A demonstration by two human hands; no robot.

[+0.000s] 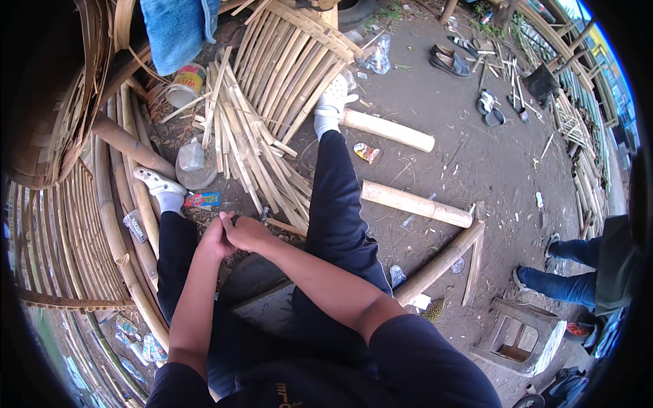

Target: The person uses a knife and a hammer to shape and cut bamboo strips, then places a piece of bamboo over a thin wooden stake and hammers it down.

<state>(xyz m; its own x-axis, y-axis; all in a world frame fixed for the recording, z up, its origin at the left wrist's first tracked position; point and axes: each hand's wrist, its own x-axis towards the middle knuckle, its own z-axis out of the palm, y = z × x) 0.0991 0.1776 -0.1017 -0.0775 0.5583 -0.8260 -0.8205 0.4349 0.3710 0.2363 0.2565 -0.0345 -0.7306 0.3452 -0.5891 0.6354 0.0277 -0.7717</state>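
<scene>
Outdoor yard of bare dark earth (503, 183), head view; along the right border, stacked bamboo (586, 180); upper left, one blue cloth (175, 30), hanging; below it, one yellow-and-red can (190, 78), tilted; nearer, one pale block (191, 156), just beyond the left clog (158, 182).

Hands, two, bare; left hand (214, 239) and right hand (246, 233) met low between the left leg (178, 251) and the right leg (333, 183); fingers curled and together, hand touching hand; whether anything small was pinched between them could not be told.

Bamboo, split: one heap of loose strips (262, 163), ahead of the fingers and slightly rightward; long axis mostly slanting from far left to near right, lower ends beside the right leg; right hand the nearer; no strip visibly gripped; beyond the heap, one slatted panel (292, 68), the right clog (332, 95) at its right edge.

Bamboo, round: two cut poles (416, 204), right of the right leg.

Sundry: one stool (527, 311), lower right; near it stood another person's legs (568, 279), blue-trousered.
</scene>
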